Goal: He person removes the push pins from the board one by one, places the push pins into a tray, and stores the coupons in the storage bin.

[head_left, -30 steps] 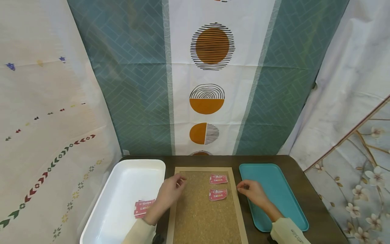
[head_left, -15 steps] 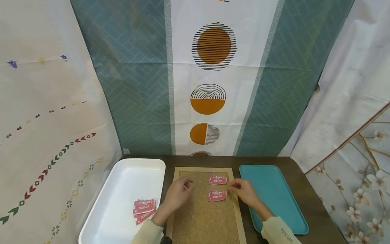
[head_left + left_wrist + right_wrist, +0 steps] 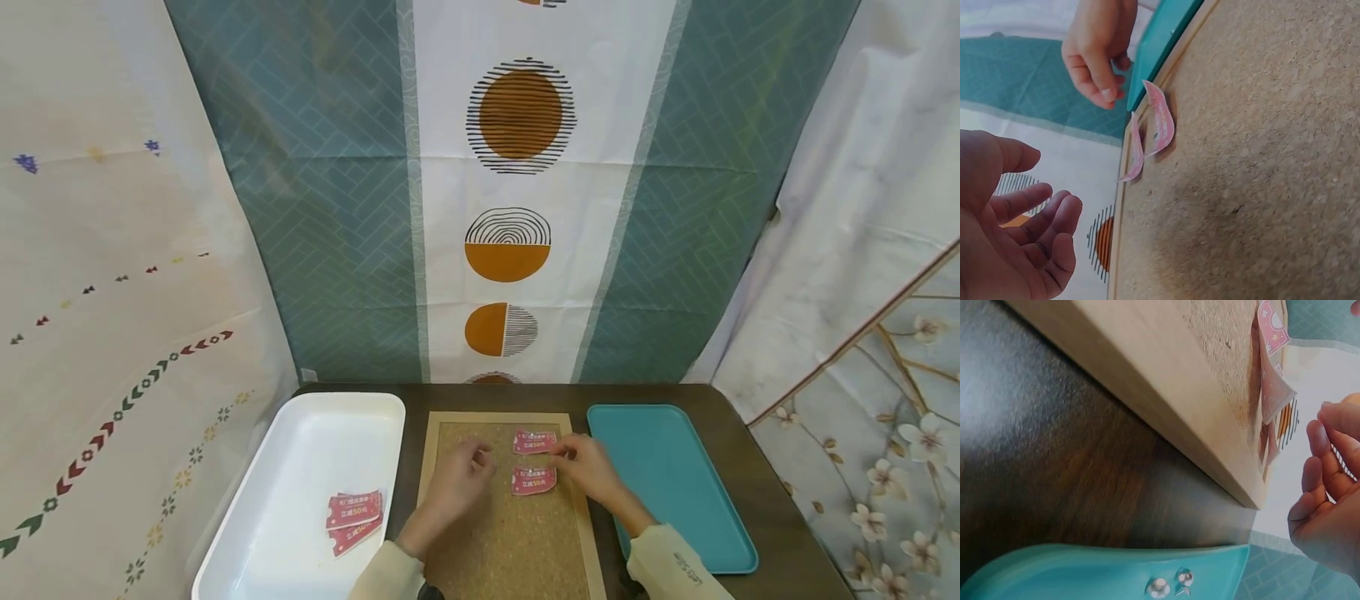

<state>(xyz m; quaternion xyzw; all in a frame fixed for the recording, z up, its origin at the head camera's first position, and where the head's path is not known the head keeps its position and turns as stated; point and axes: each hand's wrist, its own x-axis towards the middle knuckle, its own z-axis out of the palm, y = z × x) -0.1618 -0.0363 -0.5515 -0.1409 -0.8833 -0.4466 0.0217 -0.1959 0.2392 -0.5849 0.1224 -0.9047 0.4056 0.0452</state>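
Two pink paper coupons, an upper one (image 3: 534, 442) and a lower one (image 3: 534, 481), are on the upper right of a framed cork board (image 3: 517, 550). Their edges curl away from the cork in the wrist views, and a small dot shows near each top edge. My left hand (image 3: 459, 479) hovers over the board left of the coupons, fingers loosely bent, holding nothing. At the right ends of the coupons is my right hand (image 3: 588, 471), thumb and index fingertips close together. The right wrist view shows these fingers (image 3: 1314, 437) apart from the paper, with nothing visible between them.
A white tray (image 3: 315, 433) on the left holds pink coupons (image 3: 354, 510), overlapping. To the right lies a teal tray (image 3: 675, 467) with small shiny silver round-headed pieces (image 3: 1158, 588) inside. The dark wooden table (image 3: 780, 517) ends at hanging cloths behind and beside it.
My left hand has moved right across the cork board. From the teal tray's edge, my right hand has moved left to the coupons. The pinned-looking coupons stay in place.
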